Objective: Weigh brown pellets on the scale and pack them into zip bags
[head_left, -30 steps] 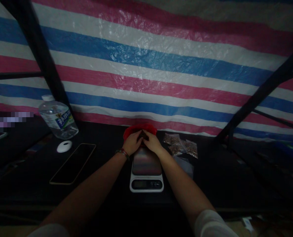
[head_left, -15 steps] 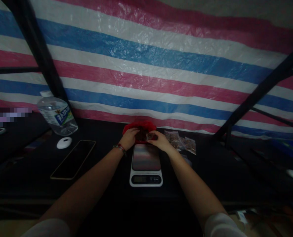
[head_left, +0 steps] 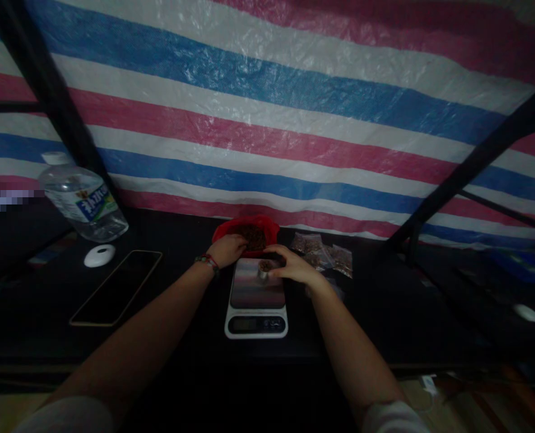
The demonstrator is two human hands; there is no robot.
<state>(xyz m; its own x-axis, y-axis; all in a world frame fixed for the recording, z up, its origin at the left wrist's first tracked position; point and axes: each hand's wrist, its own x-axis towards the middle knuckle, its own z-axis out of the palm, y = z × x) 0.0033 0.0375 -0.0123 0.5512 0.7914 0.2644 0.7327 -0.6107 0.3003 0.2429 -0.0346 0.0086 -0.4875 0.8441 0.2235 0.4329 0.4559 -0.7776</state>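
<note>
striped tarp (head_left: 267, 135) is hanging behind the bench, black frame posts (head_left: 53, 102) are leaning in at both sides, light is running dim. black tabletop (head_left: 398, 319) is carrying everything. white scale (head_left: 256, 311) is sitting centre, its readout too dark for me to read. small cup (head_left: 262, 274) is standing upright on the scale plate, brown bits showing at its top. right hand (head_left: 292, 264) is reaching over the plate from the right, thumb and forefinger parted, thumb right by the cup; can't tell if it's touching. left hand (head_left: 226, 251) is resting at the near-left rim of the red bag (head_left: 223, 228), fingers part-curled; can't tell if they're gripping anything. bag is lying open just behind the scale, holding more brown bits. filled clear packets (head_left: 342, 260) are lying right of the bag. phone (head_left: 117, 288), white rounded object (head_left: 99, 255) and clear bottle (head_left: 84, 204) are sitting off left.
</note>
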